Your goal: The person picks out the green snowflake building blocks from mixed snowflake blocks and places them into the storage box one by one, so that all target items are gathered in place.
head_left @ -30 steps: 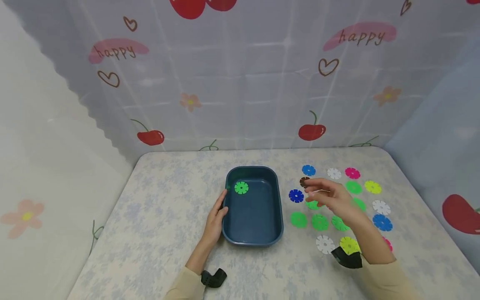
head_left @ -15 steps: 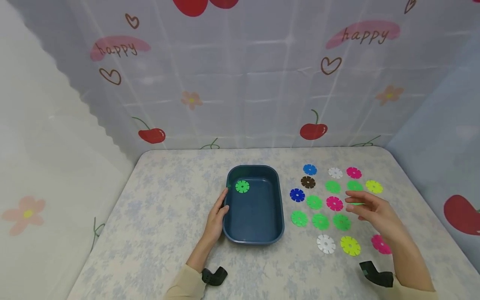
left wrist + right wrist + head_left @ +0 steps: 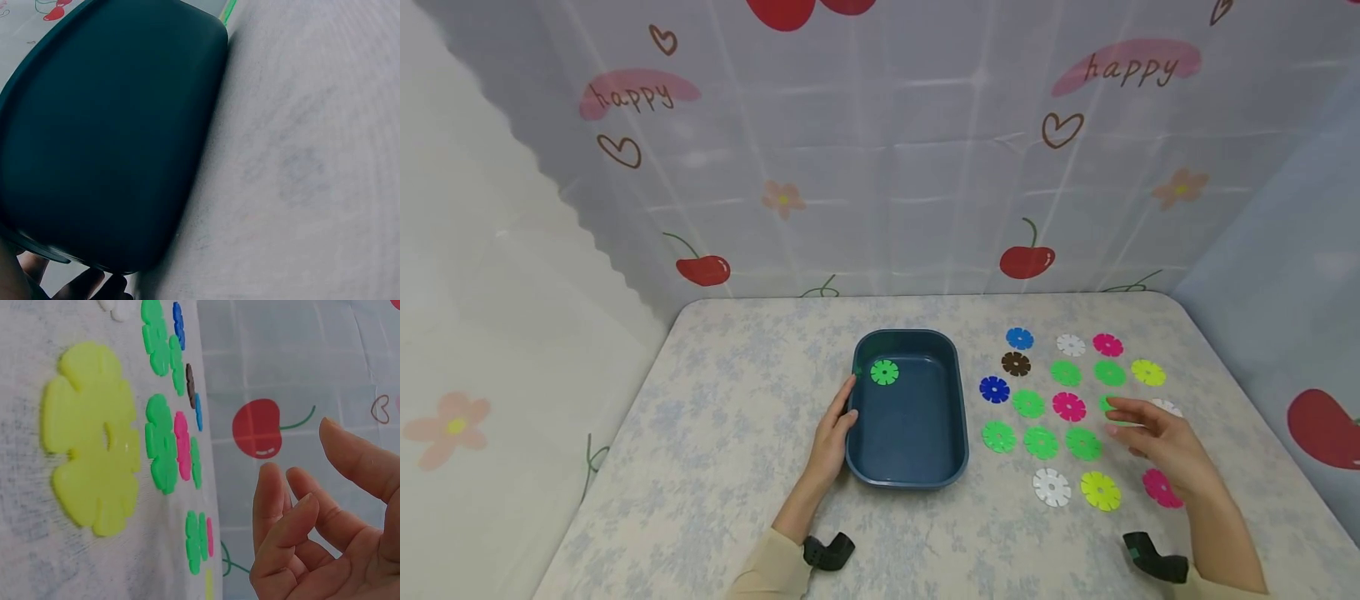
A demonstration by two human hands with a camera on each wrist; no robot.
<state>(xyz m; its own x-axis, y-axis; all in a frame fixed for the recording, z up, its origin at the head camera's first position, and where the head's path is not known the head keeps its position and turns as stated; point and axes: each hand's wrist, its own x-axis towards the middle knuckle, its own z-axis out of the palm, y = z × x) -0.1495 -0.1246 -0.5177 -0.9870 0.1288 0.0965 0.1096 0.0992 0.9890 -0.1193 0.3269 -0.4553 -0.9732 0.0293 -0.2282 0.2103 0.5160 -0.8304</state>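
My left hand (image 3: 829, 442) holds the left side of a dark blue rectangular plastic tray (image 3: 906, 483), thumb at the rim; its fingers (image 3: 81, 286) show against the outer wall in the left wrist view. Inside the tray lies one green notched plastic disc (image 3: 884, 372). Over the right side of a spread of similar discs hovers my right hand (image 3: 1165, 446), fingers loosely bent and holding nothing. Nearest its fingertips is a green disc (image 3: 1106, 403), partly covered by them. A white disc (image 3: 1167, 407) shows behind the hand. The right wrist view shows the thumb apart from the fingers.
Several discs lie flat right of the tray, among them a brown one (image 3: 1016, 363), a dark blue one (image 3: 994, 389), a pink one (image 3: 1068, 407) and a yellow one (image 3: 1101, 492). A printed curtain (image 3: 880, 183) hangs behind the pale patterned table (image 3: 722, 417).
My right hand has moved right, from above the brown and dark blue discs to the right part of the spread, then slightly lower. The left hand and the tray keep their place.
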